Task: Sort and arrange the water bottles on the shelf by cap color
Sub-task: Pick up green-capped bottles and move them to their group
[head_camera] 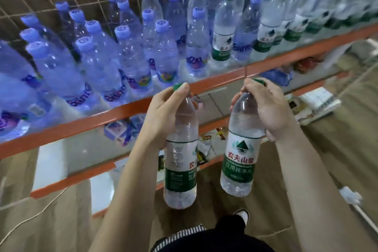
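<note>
Presently two clear plastic green-capped water bottles hang upright before the orange-edged shelf [184, 96]; left hand [163, 112] clasps the neck of one bottle [181, 161]; right hand [268, 108] closes around the other bottle's [239, 159] cap; purple-capped ribbed bottles [126, 55] crowd the shelf's left.

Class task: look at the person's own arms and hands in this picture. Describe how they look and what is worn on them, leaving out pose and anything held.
Both forearms are bare up to the frame's lower edge; no sleeves show. The left hand and right hand wear no gloves, and no rings, watch or bracelets are visible. Nails look short and unpainted.
</note>
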Demonstrator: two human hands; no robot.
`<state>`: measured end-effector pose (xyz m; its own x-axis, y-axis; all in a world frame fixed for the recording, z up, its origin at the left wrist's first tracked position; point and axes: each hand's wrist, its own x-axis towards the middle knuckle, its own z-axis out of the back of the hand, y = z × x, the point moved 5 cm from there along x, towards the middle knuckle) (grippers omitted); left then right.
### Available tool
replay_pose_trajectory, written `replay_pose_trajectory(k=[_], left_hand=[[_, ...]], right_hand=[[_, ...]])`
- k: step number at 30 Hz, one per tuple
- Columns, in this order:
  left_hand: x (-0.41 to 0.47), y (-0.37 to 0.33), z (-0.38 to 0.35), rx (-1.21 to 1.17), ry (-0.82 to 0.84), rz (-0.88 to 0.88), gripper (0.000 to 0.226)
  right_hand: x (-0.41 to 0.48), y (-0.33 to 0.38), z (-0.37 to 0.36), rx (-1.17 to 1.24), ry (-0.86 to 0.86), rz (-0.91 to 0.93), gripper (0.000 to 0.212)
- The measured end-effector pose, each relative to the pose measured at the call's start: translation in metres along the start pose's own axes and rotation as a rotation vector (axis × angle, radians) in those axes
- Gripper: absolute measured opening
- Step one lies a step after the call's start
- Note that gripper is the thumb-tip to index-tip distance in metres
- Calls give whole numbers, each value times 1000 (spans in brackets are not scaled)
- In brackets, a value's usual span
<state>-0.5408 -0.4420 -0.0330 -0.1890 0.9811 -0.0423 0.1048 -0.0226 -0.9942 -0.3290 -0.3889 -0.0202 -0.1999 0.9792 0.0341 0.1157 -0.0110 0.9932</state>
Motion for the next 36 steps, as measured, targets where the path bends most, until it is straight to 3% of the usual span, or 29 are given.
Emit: replay_pose_trajectory(k=[8,18,24,28,36], left_hand=[[85,8,-155,63,62,5,33],[194,20,-281,81,178,-37,45],[276,20,-366,16,304,-56,42],[310,17,-413,4,404,-87,49],[348,23,-471,33,290,-127,47]], right_hand=[[52,12,135,-54,-111,-25,17],[147,26,252,-128,-209,-20,37],[218,39,319,-163,-251,35,29],[249,46,355,-152,-274,37,36],[309,50,415,-154,-157,57,33]])
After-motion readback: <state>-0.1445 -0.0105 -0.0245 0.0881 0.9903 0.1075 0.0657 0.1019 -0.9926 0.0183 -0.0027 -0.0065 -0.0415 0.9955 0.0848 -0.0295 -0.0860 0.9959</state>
